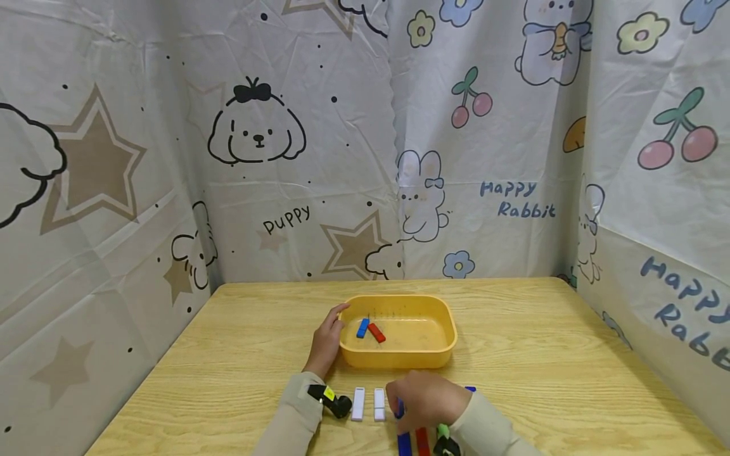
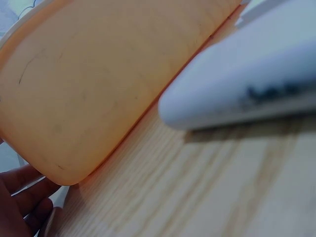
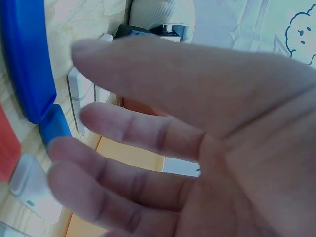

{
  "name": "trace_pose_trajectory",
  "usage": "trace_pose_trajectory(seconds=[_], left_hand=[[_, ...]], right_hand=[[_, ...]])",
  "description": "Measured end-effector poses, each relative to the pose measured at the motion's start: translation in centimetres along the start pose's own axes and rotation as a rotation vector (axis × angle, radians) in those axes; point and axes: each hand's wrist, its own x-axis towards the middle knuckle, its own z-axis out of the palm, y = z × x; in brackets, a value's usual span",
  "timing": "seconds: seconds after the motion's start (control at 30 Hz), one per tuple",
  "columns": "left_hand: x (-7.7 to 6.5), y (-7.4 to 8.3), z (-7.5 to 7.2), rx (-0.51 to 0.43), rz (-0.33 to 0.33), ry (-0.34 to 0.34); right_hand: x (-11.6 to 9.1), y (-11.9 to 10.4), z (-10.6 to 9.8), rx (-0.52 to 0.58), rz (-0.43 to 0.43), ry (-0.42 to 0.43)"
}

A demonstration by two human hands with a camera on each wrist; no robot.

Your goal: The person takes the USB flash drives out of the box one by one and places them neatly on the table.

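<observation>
My left hand (image 1: 326, 342) rests against the left end of a yellow plastic basin (image 1: 399, 360), fingers along its outer wall and up at the rim. Inside the basin lie a small blue stick-shaped piece (image 1: 362, 328) and a red one (image 1: 376, 332). My right hand (image 1: 428, 399) is over the pieces in front of the basin, palm down. In the right wrist view its thumb and fingers are apart, with nothing between them. Just past the fingertips are a blue piece (image 3: 54, 123), a larger-looking blue one (image 3: 29, 59) and a red one (image 3: 6, 148).
Two white stick-shaped pieces, one on the left (image 1: 358, 404) and one on the right (image 1: 379, 404), lie between the hands. Another blue piece (image 1: 470, 389) shows beyond the right wrist. Patterned curtains (image 1: 296, 209) surround the wooden table (image 1: 262, 335) at the back and sides.
</observation>
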Motion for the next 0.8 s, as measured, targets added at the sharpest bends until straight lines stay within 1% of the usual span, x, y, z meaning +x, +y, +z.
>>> trace_pose_trajectory(seconds=[0.07,0.17,0.3,0.37,0.43,0.5,0.57,0.7,0.8], left_hand=[[-0.1,0.0,-0.1,-0.007,-0.006,0.000],[-0.2,0.1,-0.1,-0.006,-0.011,0.003],[-0.2,0.1,-0.1,-0.006,-0.012,0.008],[-0.1,0.1,-0.1,0.000,0.001,0.008],[-0.2,0.2,-0.1,0.001,0.004,0.000],[-0.2,0.3,-0.1,0.001,0.003,-0.006],[-0.3,0.4,-0.1,0.001,0.000,-0.010],[-0.4,0.5,-0.2,0.002,-0.006,0.010],[-0.4,0.5,-0.2,0.000,-0.009,0.012]], right_hand=[[0.2,0.1,-0.1,0.002,-0.017,0.028],[0.4,0.2,-0.2,0.032,-0.046,0.094],[0.6,0.7,-0.4,0.079,-0.108,0.213],[0.8,1.1,-0.6,0.082,-0.141,0.283],[1.0,1.4,-0.9,0.087,-0.156,0.351],[1.2,1.7,-1.1,0.082,-0.157,0.410],[1.5,2.0,-1.4,0.069,-0.151,0.450],[2.6,2.4,-2.0,0.053,-0.145,0.494],[3.7,2.8,-2.5,0.052,-0.119,0.512]])
